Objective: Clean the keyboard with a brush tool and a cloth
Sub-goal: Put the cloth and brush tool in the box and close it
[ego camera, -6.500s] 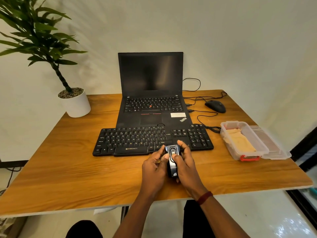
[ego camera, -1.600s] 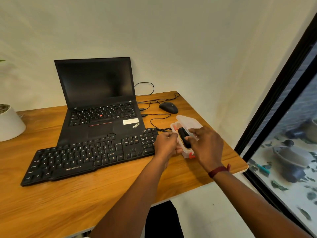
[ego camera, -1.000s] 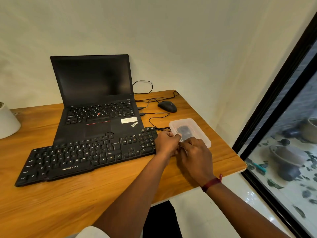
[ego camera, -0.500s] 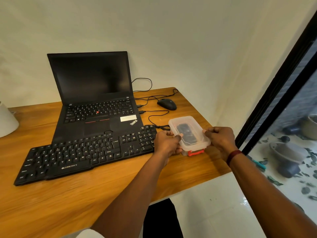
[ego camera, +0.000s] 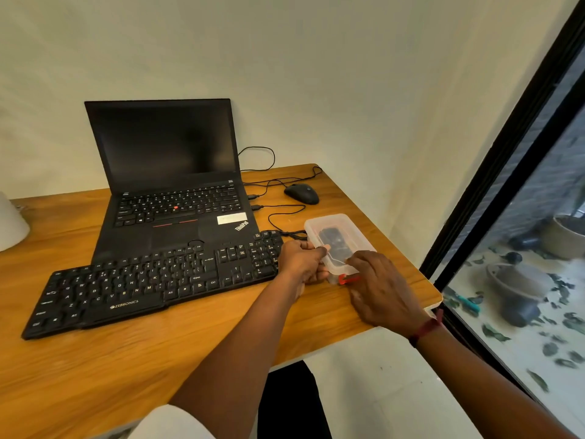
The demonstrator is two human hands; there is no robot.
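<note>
The cleaning looks about done to me: the brush tool [ego camera: 333,243] lies inside the lidded container [ego camera: 349,225], beside the keyboard [ego camera: 152,280] on the surface [ego camera: 205,350]. The left hand [ego camera: 300,261] grips the container's side. The right hand [ego camera: 383,289] presses near-straight fingers on the lid.

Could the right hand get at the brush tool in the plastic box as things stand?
Probably not yet. The brush tool lies inside the plastic box under its closed lid. The right hand touches the lid's near end; the left hand grips the box's side. The lid must come off first.
</note>
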